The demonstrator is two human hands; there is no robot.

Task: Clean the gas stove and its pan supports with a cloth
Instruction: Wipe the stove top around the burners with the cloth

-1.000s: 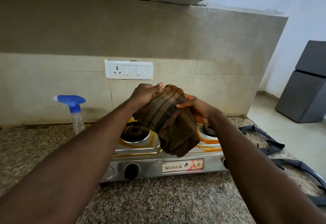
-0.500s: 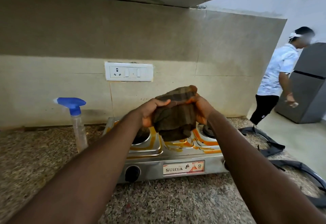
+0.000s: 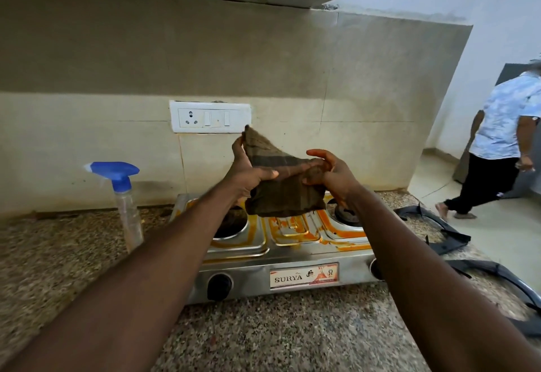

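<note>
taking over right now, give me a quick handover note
Both the left hand and right hand grip the brown cloth, held up above the gas stove.
Two pan supports are off the stove, lying on the counter to its right; spray bottle stands to its left.
Done: supports removed.
Left: wipe the orange-stained stove top, then the supports.

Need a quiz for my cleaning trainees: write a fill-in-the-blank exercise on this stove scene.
1. The left hand and right hand hold a brown ___ above the gas stove.
2. The spray bottle left of the stove has a ___ trigger head.
3. The black pan supports lie on the counter, ___ of the stove.
Missing: cloth; blue; right.
</note>
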